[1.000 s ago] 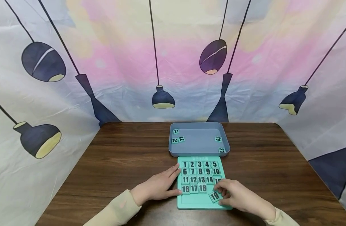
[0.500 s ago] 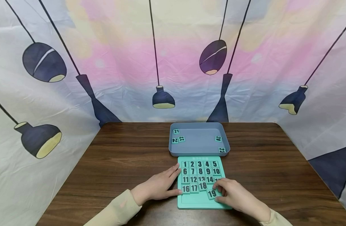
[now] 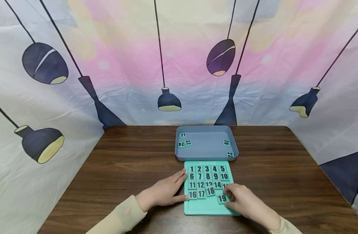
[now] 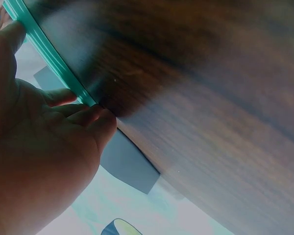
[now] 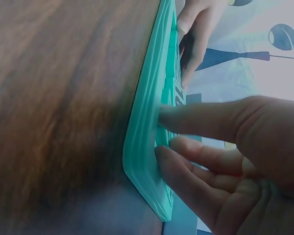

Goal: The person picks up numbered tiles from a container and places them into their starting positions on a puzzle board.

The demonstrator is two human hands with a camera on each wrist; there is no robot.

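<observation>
In the head view, my left hand rests against the left edge of the teal number puzzle board, its fingers straight. The left wrist view shows those fingertips on the board's rim. My right hand pinches the tile 19 at its right side, with thumb and index finger. In the right wrist view, the thumb and fingers meet at the board's inner edge. Tile 18 sits tilted and overlaps the lower part of tile 13. Tiles 16 and 17 lie to its left; fingers partly cover tile 15.
A grey-blue tray stands directly behind the board. Inside it lie several loose tiles, among them 21, 20 and 23. The dark wooden table ends at a printed curtain.
Tile 18 has shifted up and tilted onto tile 13. With tile 19, my right hand has moved up and left, then slightly right, and the tile has straightened. My left hand stays put.
</observation>
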